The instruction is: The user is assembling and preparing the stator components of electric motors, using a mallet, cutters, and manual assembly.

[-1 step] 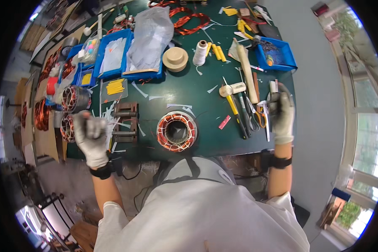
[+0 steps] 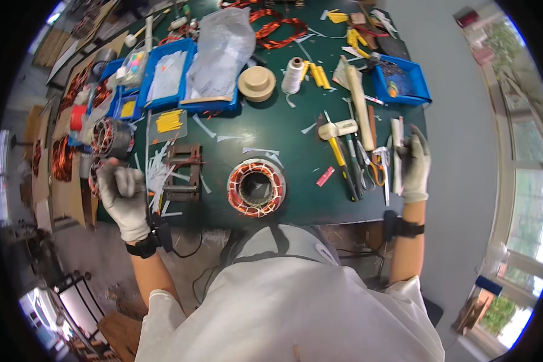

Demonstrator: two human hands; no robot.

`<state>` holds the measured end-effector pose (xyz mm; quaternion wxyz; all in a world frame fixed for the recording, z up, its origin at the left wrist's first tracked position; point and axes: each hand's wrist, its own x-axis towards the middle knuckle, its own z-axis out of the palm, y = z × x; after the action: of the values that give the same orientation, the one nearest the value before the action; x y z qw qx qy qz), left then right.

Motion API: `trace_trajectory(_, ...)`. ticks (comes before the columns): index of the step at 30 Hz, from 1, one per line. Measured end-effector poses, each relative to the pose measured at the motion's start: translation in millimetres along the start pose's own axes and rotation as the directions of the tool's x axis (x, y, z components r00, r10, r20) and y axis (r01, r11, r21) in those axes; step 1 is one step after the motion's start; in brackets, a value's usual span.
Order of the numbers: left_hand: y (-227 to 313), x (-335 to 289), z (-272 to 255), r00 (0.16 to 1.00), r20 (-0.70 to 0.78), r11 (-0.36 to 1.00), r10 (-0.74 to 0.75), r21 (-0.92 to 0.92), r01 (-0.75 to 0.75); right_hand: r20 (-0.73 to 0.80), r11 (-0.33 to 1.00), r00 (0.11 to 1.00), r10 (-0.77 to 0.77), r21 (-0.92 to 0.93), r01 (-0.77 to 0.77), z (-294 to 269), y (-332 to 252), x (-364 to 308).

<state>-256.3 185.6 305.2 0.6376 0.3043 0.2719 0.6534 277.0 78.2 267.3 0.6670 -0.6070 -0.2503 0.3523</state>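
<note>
My left hand (image 2: 123, 196), in a pale glove, hovers at the table's left edge, fingers loosely curled, thumb apart, nothing visible in it. Close by are wound stators (image 2: 111, 137), white strips (image 2: 157, 172) and a brown metal fixture (image 2: 184, 172). At the right edge, my gloved right hand (image 2: 415, 172) has its fingers stretched out beside a long white stick-like piece (image 2: 397, 154), apparently not gripping it. A steel caliper-like tool (image 2: 384, 175) and orange-handled scissors (image 2: 377, 172) lie to its left. Between my hands, a stator with laced copper windings (image 2: 256, 188) stands untouched near the front edge.
Blue bins (image 2: 208, 107) line the back left, and another blue bin (image 2: 401, 78) stands back right. A thread cone (image 2: 292, 77), round tan block (image 2: 257, 83), mallet (image 2: 338, 129) and yellow-handled tool (image 2: 338, 154) lie on the green table (image 2: 241, 133).
My right hand has moved slightly right, its fingers straightening away from the white piece, which now shows at full length. My left hand has shifted slightly left. The view has moved a little.
</note>
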Motion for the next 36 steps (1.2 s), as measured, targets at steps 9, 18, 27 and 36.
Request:
trace_trajectory(9, -40.8, -77.2, -39.0, 0.931, -0.289, 0.216, -0.224, 0.917, 0.337, -0.282, 0.049, 0.947, 0.152, -0.955, -0.292, -280.0, 213.9, 45.0)
trace_trajectory(18, -159.5, -29.5, 4.7, 0.846, -0.084, 0.011, -0.527, 0.994, 0.105, -0.379, 0.102, 0.913, 0.148, -0.913, -0.396, -213.5, 169.4, 49.8)
trace_trajectory(27, -213.8, -26.5, -33.6, 0.760, 0.158, 0.543, -0.630, 0.789, 0.286, 0.517, 0.572, 0.834, 0.194, -0.750, 0.332, 15.5, 138.5, -131.9)
trace_trajectory(36, -223.1, -62.8, -47.6, 0.908, 0.050, 0.557, -0.416, 0.804, 0.211, 0.256, 0.592, 0.789, 0.558, -0.789, -0.162, 77.3, 151.2, -185.9)
